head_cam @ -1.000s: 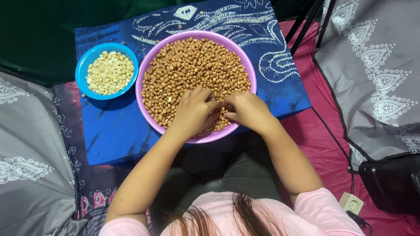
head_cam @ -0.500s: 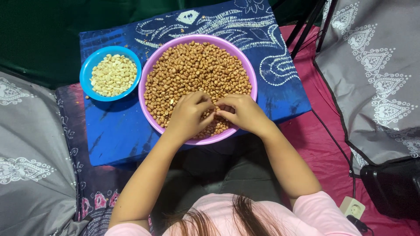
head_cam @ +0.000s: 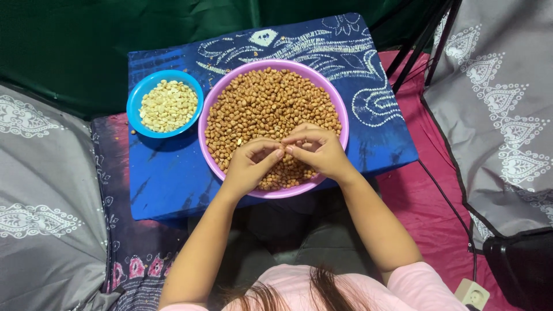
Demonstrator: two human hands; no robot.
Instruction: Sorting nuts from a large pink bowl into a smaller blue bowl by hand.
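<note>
Both hands are working over the near part of a pink plastic bowl [head_cam: 337,109] filled with brown, unpeeled peanuts [head_cam: 271,106]. The left hand [head_cam: 250,164] and the right hand [head_cam: 317,151] are meeting fingertip to fingertip above the nuts, with fingers curled inward and pinching at a small item between them (too small to identify, most likely a single peanut). The pink bowl is sitting on a low tabletop covered by a blue patterned cloth [head_cam: 167,184]. Just beside the pink bowl, on its left, a smaller blue bowl [head_cam: 135,103] is holding pale, skinned peanuts [head_cam: 168,105]. Grey patterned fabric [head_cam: 46,190] is lying at both sides, and a magenta cloth [head_cam: 432,213] is showing under the right forearm.
</note>
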